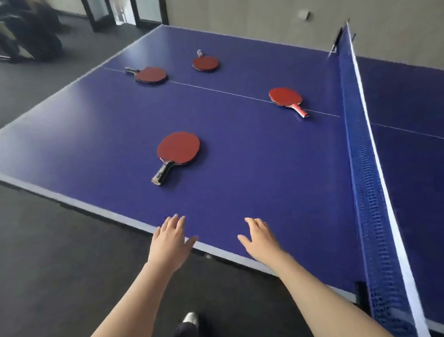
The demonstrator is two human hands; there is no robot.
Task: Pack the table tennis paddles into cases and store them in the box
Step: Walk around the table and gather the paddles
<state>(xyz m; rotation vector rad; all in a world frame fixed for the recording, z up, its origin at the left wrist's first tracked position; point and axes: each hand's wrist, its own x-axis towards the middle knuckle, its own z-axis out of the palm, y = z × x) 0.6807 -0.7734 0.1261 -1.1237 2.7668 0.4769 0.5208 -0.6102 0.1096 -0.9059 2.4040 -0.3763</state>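
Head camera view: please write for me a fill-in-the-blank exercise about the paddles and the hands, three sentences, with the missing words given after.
1. The number of paddles lying on the blue table is ____.
2. The paddle with the red handle lies closest to the ____.
3. The left hand and the right hand both hold ____.

Missing words: four; net; nothing.

Blue table (244,193) with net (362,156) at right (white top band); dark floor (48,250) beneath.
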